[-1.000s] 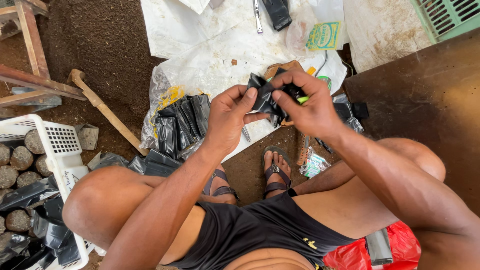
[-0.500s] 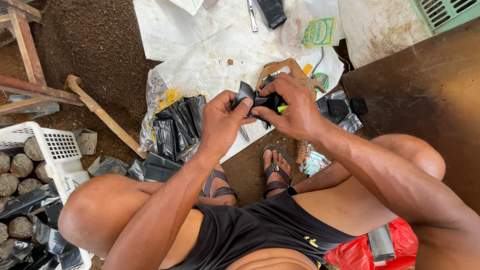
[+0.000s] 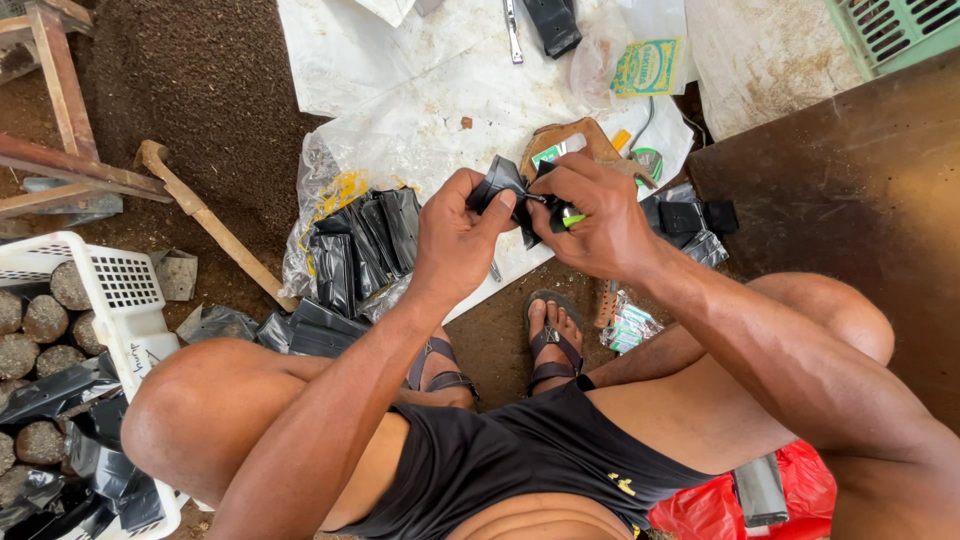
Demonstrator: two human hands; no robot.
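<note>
My left hand (image 3: 455, 240) and my right hand (image 3: 590, 215) meet above my sandalled feet, both pinching a small folded black plastic bag (image 3: 502, 180). The right hand also grips a small green and black tool (image 3: 563, 216) pressed against the bag. Below and left of my hands lies a clear plastic pack of black bags (image 3: 365, 245) on a white sheet (image 3: 420, 80). I sit low with my knees spread.
A white plastic crate (image 3: 125, 300) with soil-filled black bags stands at the left. A wooden handle (image 3: 205, 220) lies on the dirt. A brown board (image 3: 850, 190) is at the right, a red bag (image 3: 790, 500) by my hip, and a green packet (image 3: 645, 68) and metal tool (image 3: 513, 30) on the sheet.
Both hands have shifted slightly toward the left and nearer to me, still working the same black bag. The view has tilted a little.
</note>
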